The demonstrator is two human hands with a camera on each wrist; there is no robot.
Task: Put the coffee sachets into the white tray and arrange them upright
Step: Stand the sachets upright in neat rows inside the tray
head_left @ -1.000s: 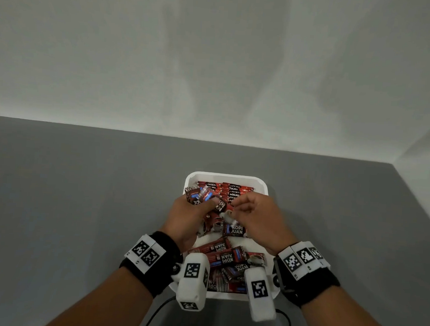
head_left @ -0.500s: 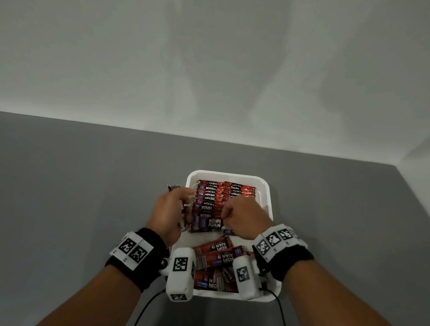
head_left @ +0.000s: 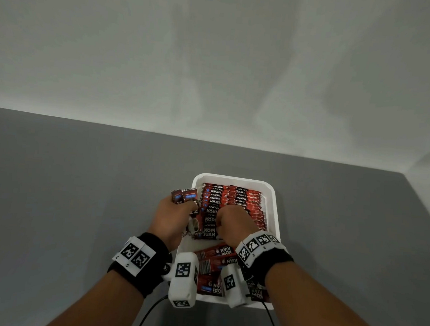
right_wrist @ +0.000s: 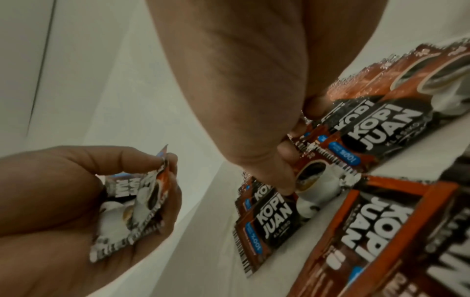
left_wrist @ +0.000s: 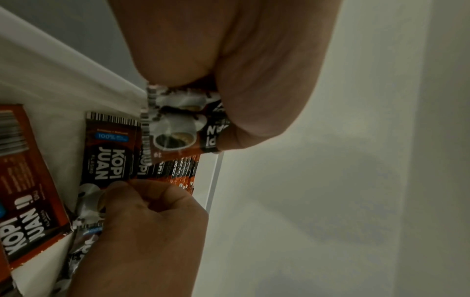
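Observation:
The white tray (head_left: 234, 178) sits on the grey table. Its far half holds rows of red and black coffee sachets (head_left: 234, 198) standing upright. At the tray's left rim, my left hand (head_left: 179, 207) grips a small bundle of sachets (head_left: 184, 195), whose cup prints show in the left wrist view (left_wrist: 178, 124). My right hand (head_left: 231, 220) is curled over the near end of the left row. Its thumb and fingers pinch the front sachets (right_wrist: 315, 172) there. Several loose sachets (head_left: 215, 257) lie flat in the near half.
Grey tabletop (head_left: 81, 192) spreads left and right of the tray, and a pale wall (head_left: 215, 62) rises behind it. Two black cables (head_left: 149, 312) run off the near edge below my wrists.
My hands came apart from the tray's middle: the left carried its bundle to the left rim, and the right dropped onto the near end of the upright row.

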